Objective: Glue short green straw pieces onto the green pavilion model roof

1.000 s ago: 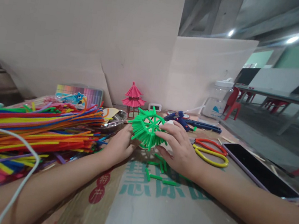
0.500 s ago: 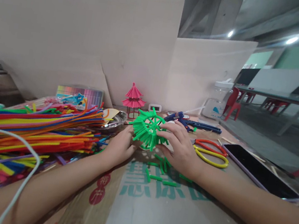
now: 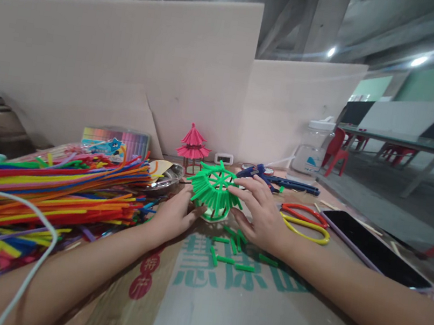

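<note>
A green craft piece [image 3: 213, 189], a round frame of green sticks with fringed ends, stands on the cardboard sheet [image 3: 220, 304]. My left hand [image 3: 174, 216] grips its left side near the bottom. My right hand [image 3: 260, 212] curls round its right side, fingers touching the green fringe. Short green stick pieces [image 3: 229, 246] lie scattered on the cardboard just in front of it.
A big heap of coloured pipe cleaners [image 3: 46, 186] fills the left. Behind are a marker box [image 3: 116, 139], a metal dish [image 3: 164, 173] and a pink paper pagoda [image 3: 192, 145]. A blue glue gun [image 3: 275, 179], red and yellow scissors [image 3: 304, 221] and a phone [image 3: 375, 248] lie right.
Both hands stay on the green piece, which sits slightly lower. The view has tilted down a little.
</note>
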A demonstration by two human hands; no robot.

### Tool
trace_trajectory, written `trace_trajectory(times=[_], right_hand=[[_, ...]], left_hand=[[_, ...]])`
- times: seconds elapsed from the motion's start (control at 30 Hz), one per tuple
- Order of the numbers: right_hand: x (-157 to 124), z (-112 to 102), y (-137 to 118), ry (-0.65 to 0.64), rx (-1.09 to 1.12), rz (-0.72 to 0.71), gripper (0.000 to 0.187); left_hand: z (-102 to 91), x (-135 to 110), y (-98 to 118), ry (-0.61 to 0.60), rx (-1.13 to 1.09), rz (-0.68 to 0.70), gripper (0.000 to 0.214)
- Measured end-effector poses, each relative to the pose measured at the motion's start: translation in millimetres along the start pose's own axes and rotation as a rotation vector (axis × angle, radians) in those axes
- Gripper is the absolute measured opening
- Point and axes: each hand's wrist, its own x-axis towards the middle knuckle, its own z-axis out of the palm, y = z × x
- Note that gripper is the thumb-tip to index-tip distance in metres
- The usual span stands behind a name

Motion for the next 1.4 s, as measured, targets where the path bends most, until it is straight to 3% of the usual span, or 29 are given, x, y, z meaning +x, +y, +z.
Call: trace_trajectory(times=[0.2, 0.43, 0.7, 0.93, 1.1, 1.23, 1.4], right_hand=[[2, 3, 0, 0.025, -0.002, 0.0, 0.041], [-2, 5, 5, 0.022, 0.032, 0.03, 0.06], [-5, 8, 5, -0.007, 0.066, 0.084, 0.056], [-11, 18, 17, 0.013, 0.132, 0.286, 0.055], [-16, 28, 33, -0.069, 0.171, 0.387, 0.033], [-18, 34, 35, -0.145, 0.173, 0.448, 0.024], [-20, 36, 33, -0.18, 0.154, 0.468, 0.024]], left_hand=[[-0.7, 0, 1, -0.001, 0.02, -0.015, 0.042], [-1.6, 1, 2, -0.008, -0.017, -0.041, 0.036], [4.2, 5, -11, 0.023, -0.045, -0.14, 0.022], [-2.4, 3, -1, -0.004, -0.038, -0.123, 0.047], [-2.0, 4, 3, -0.012, -0.02, -0.025, 0.048], [1.4, 3, -4, 0.014, 0.056, -0.12, 0.029], [0.3, 4, -6, -0.002, 0.088, -0.135, 0.023]])
